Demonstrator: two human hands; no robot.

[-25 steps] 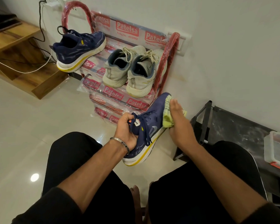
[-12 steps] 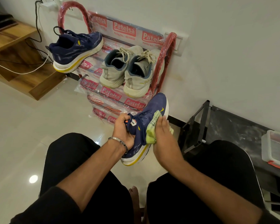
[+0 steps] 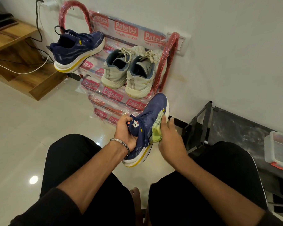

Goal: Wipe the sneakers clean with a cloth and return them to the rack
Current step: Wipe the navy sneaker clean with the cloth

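Held above the glossy pale tiled floor (image 3: 23, 131), between two knees in black fabric: a navy mesh running shoe (image 3: 151, 115) with a thick white sole edged in a yellow stripe. Long axis tilted, toe up and away toward the wall, heel down and near. Left hand (image 3: 125, 130), steel bangle (image 3: 120, 142) at the wrist, curled tight around the collar and tongue beside the dark laces. Right hand (image 3: 167, 136) pressing a crumpled yellow-green checked cloth (image 3: 157, 128) against the shoe's right side, fingers bent over the fabric, tips reaching toward the sole edge.

Against the white wall behind, a red tubular shoe rack (image 3: 171, 51), arched ends and slanted shelves wrapped in clear plastic printed "Patelsa". On the top shelf, left: the matching navy sneaker (image 3: 77, 49), toe toward the wall, heel overhanging the front edge. Just right of it, a pair of worn grey-white sneakers (image 3: 129, 70) with loose off-white laces and blue-grey lining, side by side and touching, heels outward.

At far left, wooden steps (image 3: 11, 51) crossed by black and white cables. At right, a dark metal frame (image 3: 199, 128) and a clear plastic lidded box (image 3: 278, 152) with an orange-red clasp, contents too blurred to tell.
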